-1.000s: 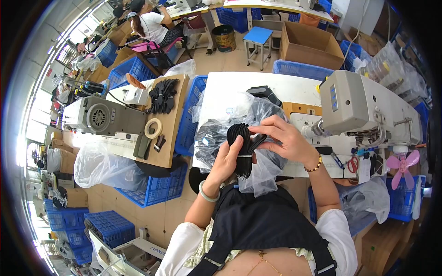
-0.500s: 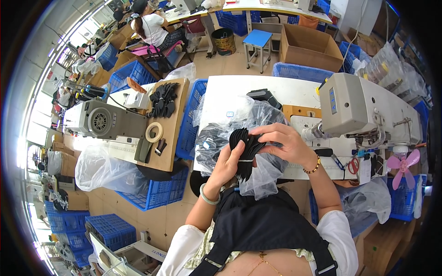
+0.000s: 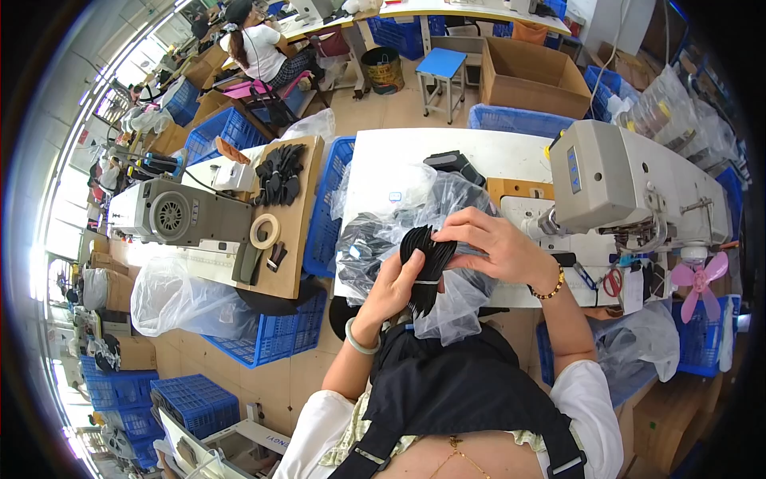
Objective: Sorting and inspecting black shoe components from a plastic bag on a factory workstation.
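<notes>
A clear plastic bag (image 3: 463,195) with dark pieces inside spreads over the near left part of the white tabletop (image 3: 399,148). A blue crate (image 3: 329,215) stands just off the left edge, and an open cardboard box (image 3: 523,94) sits on the floor beyond the far edge. A sewing machine (image 3: 610,164) takes up the right end, with red-handled scissors (image 3: 612,283) near the front edge. A blue-topped stool (image 3: 441,62) and a seated co-worker (image 3: 262,49) are farther back.

Over the near edge, both hands hold a banded bundle of black strips (image 3: 428,270). The left hand (image 3: 388,289) presses its thumb across the front, its other fingers mostly hidden behind. The right hand (image 3: 499,249), wrist bent inward, pinches the bundle's upper right side between thumb and fingertips.
</notes>
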Tool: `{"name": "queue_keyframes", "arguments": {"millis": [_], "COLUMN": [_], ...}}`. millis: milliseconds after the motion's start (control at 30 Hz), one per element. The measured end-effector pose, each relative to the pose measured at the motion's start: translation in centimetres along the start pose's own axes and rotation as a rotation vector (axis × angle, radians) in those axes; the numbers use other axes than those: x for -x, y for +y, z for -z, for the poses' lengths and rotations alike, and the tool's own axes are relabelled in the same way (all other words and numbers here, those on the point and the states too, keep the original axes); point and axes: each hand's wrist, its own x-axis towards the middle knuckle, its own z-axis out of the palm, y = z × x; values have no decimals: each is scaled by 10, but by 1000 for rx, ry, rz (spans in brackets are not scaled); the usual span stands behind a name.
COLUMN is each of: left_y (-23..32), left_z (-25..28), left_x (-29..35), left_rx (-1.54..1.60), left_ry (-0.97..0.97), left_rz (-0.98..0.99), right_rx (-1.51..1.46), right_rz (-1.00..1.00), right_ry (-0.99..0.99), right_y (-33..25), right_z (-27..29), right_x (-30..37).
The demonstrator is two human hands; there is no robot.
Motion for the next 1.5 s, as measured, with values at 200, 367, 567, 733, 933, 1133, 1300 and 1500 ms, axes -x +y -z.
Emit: {"name": "queue_keyframes", "arguments": {"millis": [200, 367, 567, 733, 933, 1133, 1300, 1500], "left_y": [-6, -10, -8, -6, 2, 1, -11, -10], "left_z": [-3, -3, -5, -5, -6, -5, 1, -2], "left_x": [2, 4, 5, 4, 4, 4, 3, 0], "left_rx": [67, 37, 31, 16, -17, -69, -25, -22], "left_ry": [-6, 21, 25, 23, -26, -87, -97, -52], "left_rz": [-12, -16, -14, -21, 37, 6, -11, -14], "right_rx": [-51, -90, -57, -35, -106, -97, -76, 15], "right_rz": [-2, 47, 22, 47, 72, -57, -24, -27], "right_ry": [-32, -54, -96, -77, -85, -238, -152, -152], "right_y": [3, 7, 3, 3, 6, 1, 2, -1], "right_z": [2, 0, 4, 3, 6, 15, 11, 10], "right_x": [0, 1, 3, 2, 0, 0, 2, 1]}}
